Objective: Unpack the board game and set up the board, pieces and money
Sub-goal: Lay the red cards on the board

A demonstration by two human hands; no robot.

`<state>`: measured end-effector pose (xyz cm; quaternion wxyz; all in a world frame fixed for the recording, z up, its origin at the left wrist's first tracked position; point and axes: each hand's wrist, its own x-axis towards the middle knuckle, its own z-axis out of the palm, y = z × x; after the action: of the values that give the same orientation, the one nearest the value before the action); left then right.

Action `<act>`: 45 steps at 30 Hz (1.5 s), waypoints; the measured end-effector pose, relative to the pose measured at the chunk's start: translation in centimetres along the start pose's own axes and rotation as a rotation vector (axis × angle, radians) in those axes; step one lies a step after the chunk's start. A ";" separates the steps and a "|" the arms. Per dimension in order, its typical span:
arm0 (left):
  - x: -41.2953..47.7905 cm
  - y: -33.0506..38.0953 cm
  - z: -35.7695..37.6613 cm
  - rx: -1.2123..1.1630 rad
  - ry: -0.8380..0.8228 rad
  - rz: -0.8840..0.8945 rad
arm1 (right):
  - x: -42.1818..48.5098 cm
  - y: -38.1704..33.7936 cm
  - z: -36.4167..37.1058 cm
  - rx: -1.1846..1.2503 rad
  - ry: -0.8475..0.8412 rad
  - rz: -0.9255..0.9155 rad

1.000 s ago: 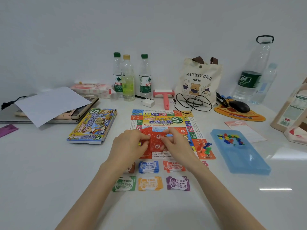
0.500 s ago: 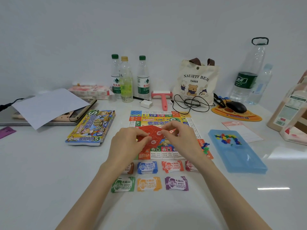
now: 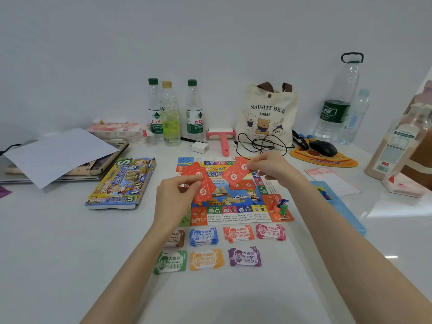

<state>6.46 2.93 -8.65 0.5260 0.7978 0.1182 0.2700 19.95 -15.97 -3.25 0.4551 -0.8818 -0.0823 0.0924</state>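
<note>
The colourful game board [image 3: 236, 206] lies flat on the white table. My left hand [image 3: 174, 198] pinches a fan of red cards [image 3: 201, 183] above the board's left side. My right hand [image 3: 272, 168] pinches a separate red card [image 3: 236, 173] over the board's upper right. Small plastic pawns [image 3: 280, 208] stand on the board's near right corner. Several stacks of paper money [image 3: 222, 246] lie in two rows in front of the board. The game box [image 3: 122, 182] rests to the left.
A blue plastic case [image 3: 339, 206] lies right of my right forearm. Behind the board stand three bottles [image 3: 171, 113], a lint roller [image 3: 222, 137], a charger, cables, a bear tote bag [image 3: 266, 115], a mouse on its pad [image 3: 323, 152] and large bottles. A laptop under paper [image 3: 56, 153] lies far left.
My hands have lifted and drawn apart. The red cards, held together a second ago, are now split: a fan in my left hand, one card in my right.
</note>
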 end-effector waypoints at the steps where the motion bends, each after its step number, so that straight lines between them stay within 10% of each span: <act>1: 0.1 -0.1 0.0 -0.024 -0.001 -0.013 | 0.3 0.0 0.0 -0.052 -0.012 0.001; 33: 0.5 -1.2 -0.5 -0.190 -0.073 -0.148 | 2.0 2.6 5.0 -0.955 0.191 -0.014; 40: 0.3 -1.0 -0.6 -0.206 -0.075 -0.153 | 1.0 1.3 4.8 -0.849 0.295 -0.236; 45: 0.1 -0.6 -0.9 -0.252 -0.064 -0.156 | -2.3 -0.9 5.5 -0.255 0.178 -0.403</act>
<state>6.13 3.96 -8.87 0.6450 0.7220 0.1280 0.2154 16.41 -11.66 -5.42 0.3551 -0.9025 -0.2268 -0.0894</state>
